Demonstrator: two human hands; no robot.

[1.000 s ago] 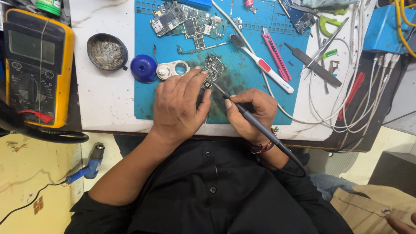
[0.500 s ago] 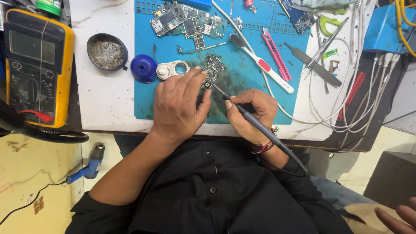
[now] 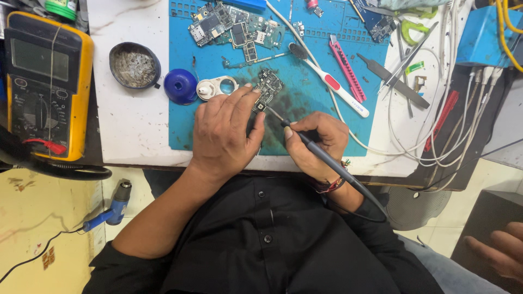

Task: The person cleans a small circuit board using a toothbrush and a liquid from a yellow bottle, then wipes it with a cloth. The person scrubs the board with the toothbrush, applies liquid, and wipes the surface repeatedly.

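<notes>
**Soldering iron tip meeting a small circuit board**

Head view: the left hand is lying palm down on the blue rubber work mat, its fingers spread narrowly and pressing on the near edge of a small dark green circuit board. The right hand is gripping a slim black soldering iron, fingers curled tightly around its barrel like a pen. The iron's metal tip is reaching just past the left fingertips to the board's lower corner. Beyond the left fingers, a round blue cap and a white plastic ring piece are sitting on the mat. A white toothbrush is lying beyond the right fingers.
</notes>
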